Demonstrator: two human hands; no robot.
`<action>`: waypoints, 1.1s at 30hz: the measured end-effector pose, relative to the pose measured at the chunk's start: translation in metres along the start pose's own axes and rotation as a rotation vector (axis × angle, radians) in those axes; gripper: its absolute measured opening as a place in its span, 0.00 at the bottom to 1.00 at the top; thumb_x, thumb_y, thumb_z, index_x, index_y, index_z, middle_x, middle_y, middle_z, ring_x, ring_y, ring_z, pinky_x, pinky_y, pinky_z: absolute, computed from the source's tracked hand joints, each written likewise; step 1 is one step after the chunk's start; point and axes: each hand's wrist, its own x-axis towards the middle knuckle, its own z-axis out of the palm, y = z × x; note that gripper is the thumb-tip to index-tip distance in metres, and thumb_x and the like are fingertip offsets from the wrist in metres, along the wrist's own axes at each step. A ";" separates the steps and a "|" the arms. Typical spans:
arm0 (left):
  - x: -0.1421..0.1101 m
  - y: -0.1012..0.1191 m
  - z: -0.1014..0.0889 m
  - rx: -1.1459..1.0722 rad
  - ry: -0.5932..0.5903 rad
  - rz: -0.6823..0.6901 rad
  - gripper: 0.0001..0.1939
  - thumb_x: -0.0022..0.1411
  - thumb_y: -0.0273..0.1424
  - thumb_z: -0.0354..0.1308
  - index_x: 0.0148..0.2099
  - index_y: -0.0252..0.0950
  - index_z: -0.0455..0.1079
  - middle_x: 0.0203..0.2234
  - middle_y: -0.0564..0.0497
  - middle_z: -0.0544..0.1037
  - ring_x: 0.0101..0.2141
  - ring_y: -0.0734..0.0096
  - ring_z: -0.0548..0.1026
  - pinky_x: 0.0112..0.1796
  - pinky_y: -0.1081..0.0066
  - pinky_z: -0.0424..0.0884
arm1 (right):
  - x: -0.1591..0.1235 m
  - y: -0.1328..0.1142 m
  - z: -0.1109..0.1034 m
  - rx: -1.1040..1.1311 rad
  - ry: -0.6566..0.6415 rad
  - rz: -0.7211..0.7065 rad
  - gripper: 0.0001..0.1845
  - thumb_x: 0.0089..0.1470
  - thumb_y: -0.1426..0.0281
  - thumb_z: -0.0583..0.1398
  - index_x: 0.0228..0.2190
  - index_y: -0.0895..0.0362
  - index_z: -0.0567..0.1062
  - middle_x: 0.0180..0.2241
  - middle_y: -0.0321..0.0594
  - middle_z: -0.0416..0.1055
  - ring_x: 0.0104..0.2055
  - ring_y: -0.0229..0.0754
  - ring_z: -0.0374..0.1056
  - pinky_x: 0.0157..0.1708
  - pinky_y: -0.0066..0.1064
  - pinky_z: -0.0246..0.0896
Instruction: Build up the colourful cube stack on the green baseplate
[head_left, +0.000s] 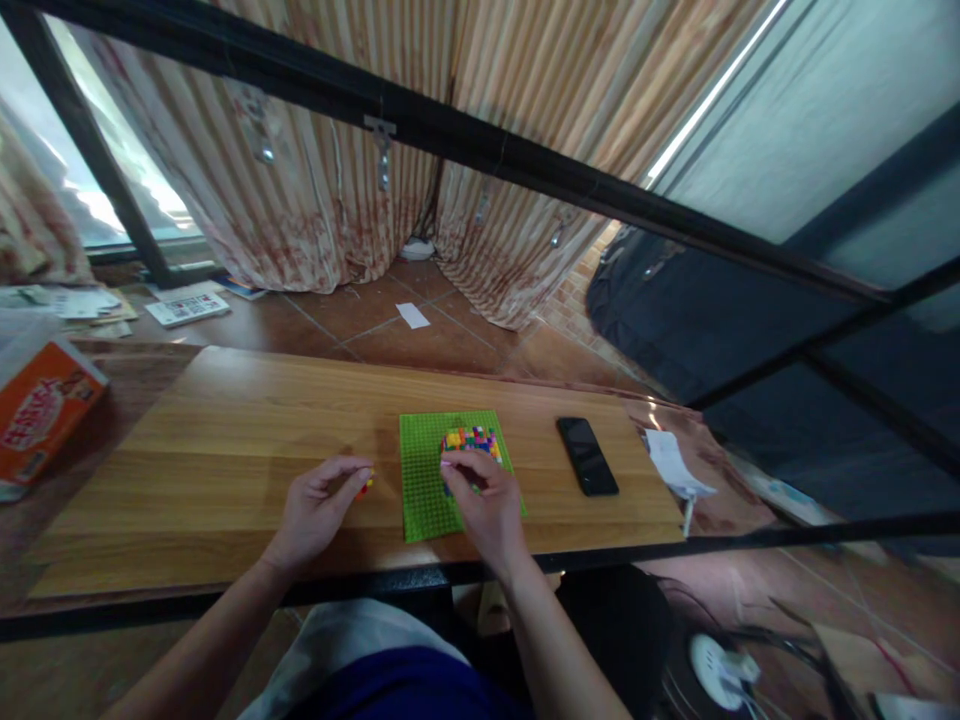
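Note:
A green studded baseplate (421, 495) lies on the wooden table, and a low block of many-coloured toy bricks (472, 438) stands on its right part. Over the plate, my right hand (491, 505) is closed in a pinch on a tiny pink brick (446, 464), at the left side of the coloured block. The hand hides part of that block, and I cannot tell whether the pink brick touches it. Left of the plate, my left hand (319, 505) pinches small red and yellow bricks (367, 486) between thumb and fingers, just above the table.
A black phone (587, 456) lies right of the baseplate on the table (247, 430). White paper (675, 462) sits past the right end. An orange box (49, 410) stands beyond the left end. Dark metal bars (480, 135) cross beyond the table, before striped curtains (330, 200).

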 end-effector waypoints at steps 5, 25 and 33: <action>0.001 0.001 0.000 0.060 0.003 0.014 0.13 0.56 0.42 0.61 0.36 0.37 0.76 0.29 0.51 0.80 0.31 0.70 0.76 0.36 0.70 0.73 | 0.021 0.019 -0.040 -0.356 0.148 0.000 0.09 0.57 0.69 0.59 0.35 0.55 0.80 0.33 0.41 0.77 0.35 0.40 0.72 0.35 0.31 0.66; 0.000 0.002 0.002 0.129 0.010 0.036 0.16 0.57 0.45 0.59 0.36 0.38 0.76 0.29 0.50 0.80 0.32 0.68 0.77 0.37 0.69 0.73 | 0.038 0.034 -0.036 -0.761 0.029 -0.028 0.14 0.58 0.73 0.55 0.42 0.54 0.77 0.38 0.42 0.78 0.37 0.43 0.71 0.41 0.35 0.63; 0.000 0.000 0.002 0.125 0.005 0.032 0.15 0.57 0.44 0.59 0.36 0.37 0.76 0.30 0.49 0.80 0.31 0.68 0.76 0.37 0.69 0.73 | 0.037 0.031 -0.035 -0.729 0.052 -0.017 0.14 0.58 0.73 0.56 0.42 0.55 0.78 0.39 0.44 0.79 0.39 0.46 0.73 0.42 0.37 0.65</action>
